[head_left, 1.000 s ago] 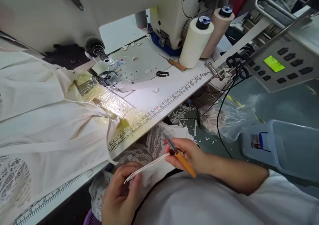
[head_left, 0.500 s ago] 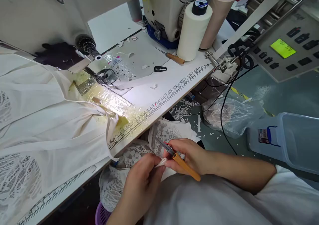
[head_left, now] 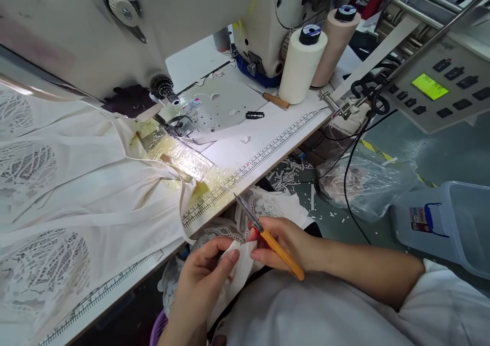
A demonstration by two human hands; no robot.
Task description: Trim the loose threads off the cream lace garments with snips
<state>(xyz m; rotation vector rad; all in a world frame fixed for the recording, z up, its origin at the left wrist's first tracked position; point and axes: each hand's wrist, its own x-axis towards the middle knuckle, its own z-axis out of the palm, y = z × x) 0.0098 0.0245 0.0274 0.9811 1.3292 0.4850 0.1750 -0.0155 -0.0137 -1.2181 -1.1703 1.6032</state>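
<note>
at lower centre of the frame the left hand (head_left: 204,274) pinched a white fabric piece (head_left: 239,264); the right hand (head_left: 285,241), touching the fabric from the right, gripped orange-handled snips (head_left: 268,236), long axis slanting up-left, blades pointing toward the table edge (head_left: 245,175).

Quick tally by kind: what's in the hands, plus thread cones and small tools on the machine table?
Thread snips, orange handle, in right hand: 1
White fabric piece, pinched by left hand: 1
Thread cones, white and beige: 2
Wooden-handled awl: 1
Razor blade: 1
Total: 6
</note>
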